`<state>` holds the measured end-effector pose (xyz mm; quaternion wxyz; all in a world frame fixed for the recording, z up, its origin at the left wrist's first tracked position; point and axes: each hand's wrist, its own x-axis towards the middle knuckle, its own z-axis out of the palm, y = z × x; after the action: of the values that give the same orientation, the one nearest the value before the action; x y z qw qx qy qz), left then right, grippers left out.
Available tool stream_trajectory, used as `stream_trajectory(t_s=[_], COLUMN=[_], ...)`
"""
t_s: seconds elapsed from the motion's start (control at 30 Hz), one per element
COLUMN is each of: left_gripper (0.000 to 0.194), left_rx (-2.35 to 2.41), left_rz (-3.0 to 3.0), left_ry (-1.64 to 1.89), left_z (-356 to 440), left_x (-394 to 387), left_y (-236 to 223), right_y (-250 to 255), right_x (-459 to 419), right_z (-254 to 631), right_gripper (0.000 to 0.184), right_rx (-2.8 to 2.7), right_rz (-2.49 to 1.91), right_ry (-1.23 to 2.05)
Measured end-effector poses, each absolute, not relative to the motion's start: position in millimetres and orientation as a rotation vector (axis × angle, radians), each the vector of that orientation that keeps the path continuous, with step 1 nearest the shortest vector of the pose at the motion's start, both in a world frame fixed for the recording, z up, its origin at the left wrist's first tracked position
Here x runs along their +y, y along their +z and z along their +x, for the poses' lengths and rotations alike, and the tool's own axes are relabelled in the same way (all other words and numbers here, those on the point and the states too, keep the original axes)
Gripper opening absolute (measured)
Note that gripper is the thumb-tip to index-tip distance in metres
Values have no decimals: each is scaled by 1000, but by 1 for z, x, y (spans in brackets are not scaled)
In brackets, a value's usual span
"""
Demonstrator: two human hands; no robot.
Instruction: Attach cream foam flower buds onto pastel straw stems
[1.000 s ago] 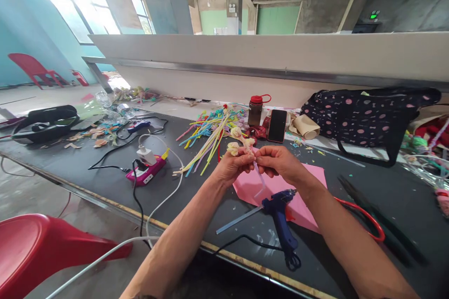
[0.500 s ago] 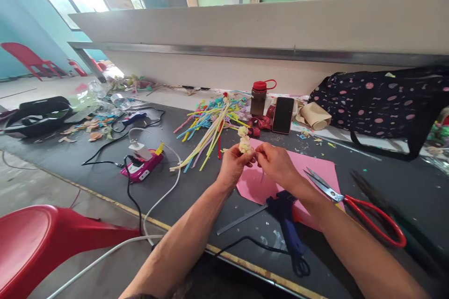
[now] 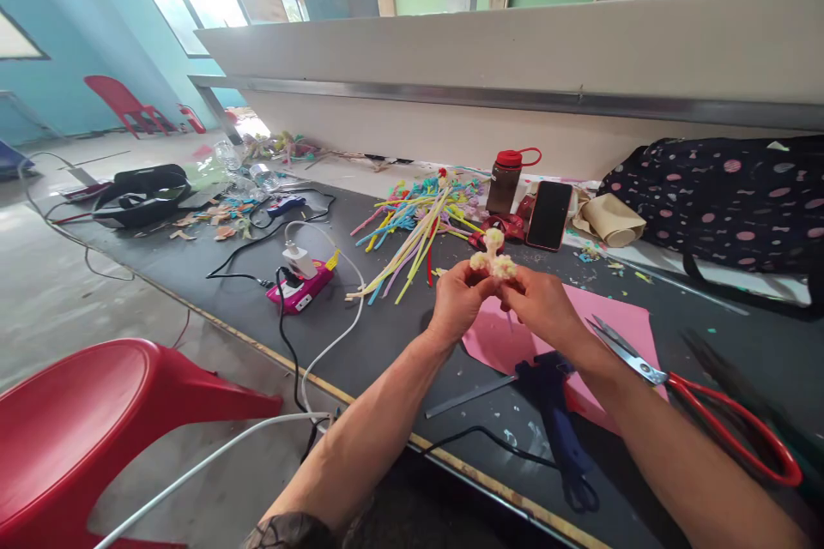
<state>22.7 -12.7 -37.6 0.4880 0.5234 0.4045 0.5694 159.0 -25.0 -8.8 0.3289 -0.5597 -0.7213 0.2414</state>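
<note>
A cream fluffy flower-like piece, apparently made of pipe cleaner, is held up between my two hands. It shows three knobbly tufts, and a thin pale purple strand hangs below it. My left hand pinches its base from the left. From the right, my right hand closes on the base, its fingertips close to the left ones; the exact grip is partly hidden. Under the hands lies a pink sheet. A dark blue glue gun with a glue stick rests below my right forearm.
Red-handled scissors lie to the right. Beyond the hands are loose pipe cleaners, a bottle, a phone and a patterned bag. A pink power strip with cables sits left; a red stool stands beside the table.
The cream piece has turned from a lengthwise view to one with three tufts spread apart. My right hand has shifted its grip at the base. The camera view has swung left.
</note>
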Motion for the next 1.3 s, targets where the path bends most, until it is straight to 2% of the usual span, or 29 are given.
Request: stream_trajectory(t_s=[0.1,0.17,0.37,0.5,0.7,1.13,1.3], left_gripper=[14,10,9,14,24,17,20], left_rx=[906,866,831,739,664,722,742], left_rz=[1325,1357,1401,1296,1162,1268,1274], left_ry=[1352,1329,1227,1159,1062,1057,1089], left_z=[20,17,9,6,4,0,0], left_x=[-13,-12,-11,-11,-13,-12,-9], left_y=[-37,-37,-31,-26,-22,-13,-19], right_y=[-9,-10,-7,-1,6,8,5], right_x=[-23,-22,-24,-27,-29,-30,-30], right_z=[160,162,162,161,166,164,162], right_gripper=[24,25,26,28,20,11,12], right_rx=[-1741,-1683,-1698,-1682,-1728,-1649,-1696], right_rz=[-1395,-1361,-1344,-1289,-1225,-1170,-1243], right_ry=[992,1100,1006,1054,1126,1312,1146])
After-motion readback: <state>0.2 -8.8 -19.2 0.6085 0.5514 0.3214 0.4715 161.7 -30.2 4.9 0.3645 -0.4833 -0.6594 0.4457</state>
